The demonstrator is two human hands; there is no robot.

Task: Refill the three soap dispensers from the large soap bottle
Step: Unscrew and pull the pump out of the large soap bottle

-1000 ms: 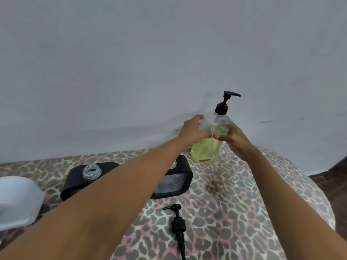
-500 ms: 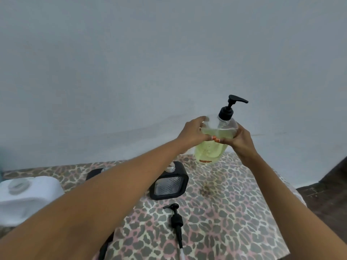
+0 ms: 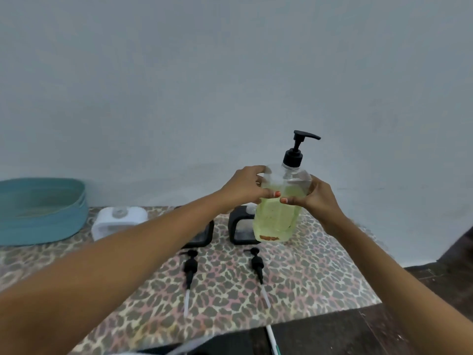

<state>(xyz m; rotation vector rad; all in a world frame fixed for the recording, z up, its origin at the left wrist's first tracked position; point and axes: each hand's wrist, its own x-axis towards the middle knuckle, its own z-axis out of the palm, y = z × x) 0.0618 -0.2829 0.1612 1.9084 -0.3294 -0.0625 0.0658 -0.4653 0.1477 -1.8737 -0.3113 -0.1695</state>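
Note:
I hold the large soap bottle (image 3: 277,216), clear with yellow-green soap and a black pump on top, upright just above the table. My left hand (image 3: 245,187) grips its left shoulder and my right hand (image 3: 316,197) its right side. Behind the bottle stands a black dispenser (image 3: 240,228) with its neck uncovered. A second black dispenser (image 3: 202,237) is mostly hidden by my left forearm. A white dispenser (image 3: 119,221) stands further left. Two removed black pumps (image 3: 190,267) (image 3: 257,263) lie on the leopard-print table (image 3: 307,278).
A teal basket (image 3: 41,208) sits at the table's far left against the pale wall. The table's front edge runs across the lower right, with dark floor (image 3: 384,329) beyond it. A white tube (image 3: 271,336) lies past that edge.
The view has pulled back and tilted, bringing the teal basket, white dispenser and a second pump into sight. The bottle stays in both hands, more upright than before.

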